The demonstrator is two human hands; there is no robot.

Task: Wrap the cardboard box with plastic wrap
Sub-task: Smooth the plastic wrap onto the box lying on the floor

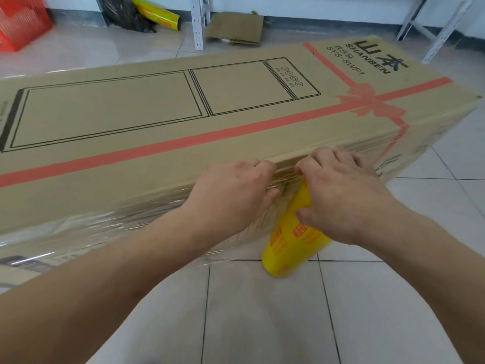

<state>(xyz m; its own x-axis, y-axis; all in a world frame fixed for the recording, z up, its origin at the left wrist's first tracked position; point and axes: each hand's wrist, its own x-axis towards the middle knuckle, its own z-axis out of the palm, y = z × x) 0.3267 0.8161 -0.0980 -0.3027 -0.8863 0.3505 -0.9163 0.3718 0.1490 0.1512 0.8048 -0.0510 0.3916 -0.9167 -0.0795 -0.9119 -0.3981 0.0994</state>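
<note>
A long cardboard box (157, 122) with a red ribbon print lies on its side on the tiled floor. Clear plastic wrap (91, 227) covers its near side. A yellow roll of wrap (291, 245) stands upright against that side. My left hand (231, 195) presses the film against the box just left of the roll, fingers curled at the top edge. My right hand (341, 198) grips the upper part of the roll, with its fingers over the box edge.
A red basket (21, 22) stands at the back left, beside a black bag and another yellow roll (160, 15). Flattened cardboard (236, 28) and white shelf legs (198, 22) are behind the box. Bare floor tiles (262, 311) lie in front.
</note>
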